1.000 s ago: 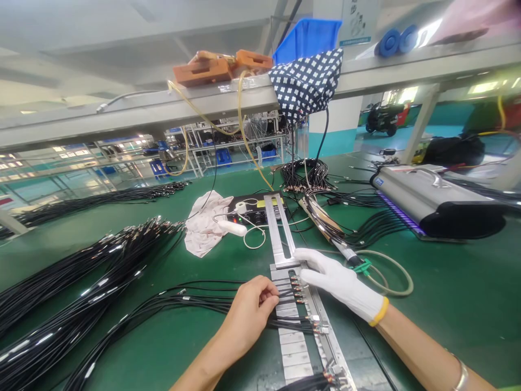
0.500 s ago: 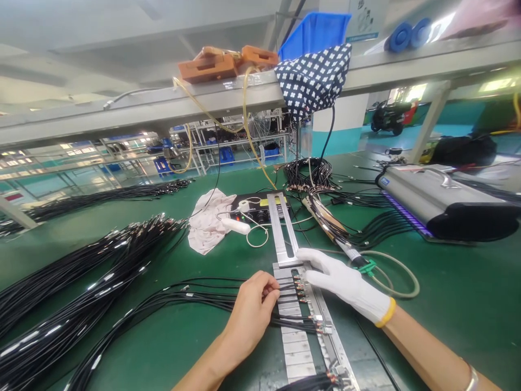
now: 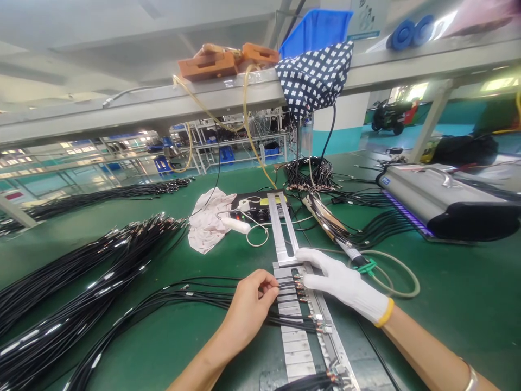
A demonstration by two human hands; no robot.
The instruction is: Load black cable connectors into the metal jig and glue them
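Head view: cables across fixture

Bright even overhead light, soft shadows, wide-angle bending at edges, blurred corners, centre sharp

No writing can be read: the white sign above the shelf and the black controller's yellow label are blurred.
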